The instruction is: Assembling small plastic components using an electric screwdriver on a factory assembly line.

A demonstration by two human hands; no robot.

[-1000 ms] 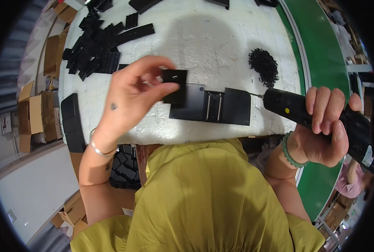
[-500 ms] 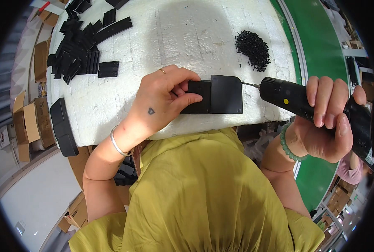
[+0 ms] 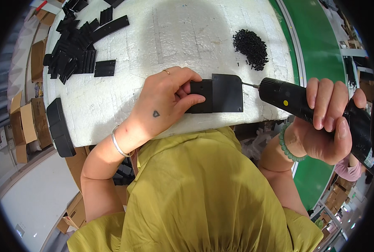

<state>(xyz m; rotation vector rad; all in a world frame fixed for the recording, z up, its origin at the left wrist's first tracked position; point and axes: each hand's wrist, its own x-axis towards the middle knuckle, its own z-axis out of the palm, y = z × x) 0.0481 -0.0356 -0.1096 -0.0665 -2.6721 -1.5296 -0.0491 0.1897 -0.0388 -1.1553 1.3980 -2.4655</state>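
My left hand (image 3: 166, 98) pinches the left part of a flat black plastic piece (image 3: 227, 93) near the front edge of the table. This piece has a wider panel with a rounded upper corner at its right. In my right hand (image 3: 327, 122) is a black electric screwdriver (image 3: 285, 95) with a yellow dot, held sideways with its bit pointing left. The bit's tip is at the right edge of the panel, near the upper corner; whether a screw sits there is too small to tell. A heap of small black screws (image 3: 250, 49) lies beyond the screwdriver.
A pile of black plastic parts (image 3: 71, 50) covers the far left of the white foam-topped table (image 3: 174, 38). A longer black piece (image 3: 61, 127) lies at the left edge. Cardboard boxes (image 3: 28, 122) stand left of the table, a green surface (image 3: 321, 54) runs along the right, and another person's pink sleeve (image 3: 349, 169) shows there.
The view has shifted slightly. The bit's tip now meets the panel's right edge a little lower down, and my left hand has moved slightly right with the plastic piece.
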